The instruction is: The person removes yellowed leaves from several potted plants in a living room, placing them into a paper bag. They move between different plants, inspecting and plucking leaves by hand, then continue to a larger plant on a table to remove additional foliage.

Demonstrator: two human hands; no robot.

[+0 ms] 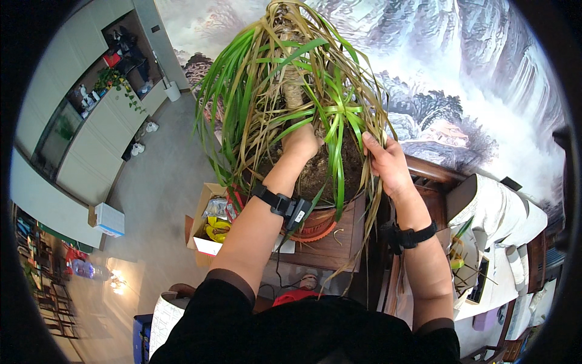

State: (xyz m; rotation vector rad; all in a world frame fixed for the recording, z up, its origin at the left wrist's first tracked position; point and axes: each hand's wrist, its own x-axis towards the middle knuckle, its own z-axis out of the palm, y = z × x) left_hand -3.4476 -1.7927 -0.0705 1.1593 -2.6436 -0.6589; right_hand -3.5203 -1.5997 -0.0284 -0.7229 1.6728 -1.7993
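A large potted plant with a thick stem, green leaves and many dry brown ones stands before me. Its terracotta-coloured pot rests on a dark wooden stand. Low by the stem, above the soil, is my left hand; its fingers are mostly hidden among the leaves, so its hold cannot be told. At the plant's right side my right hand has thumb and fingers closed around long dry leaves that hang down past the pot. Both wrists wear black straps.
An open cardboard box with a yellow bag stands left of the pot. The wooden stand lies under it. On the right are a cloth-covered sofa and a white container holding trimmed-looking leaves. A dark cable hangs near my left forearm.
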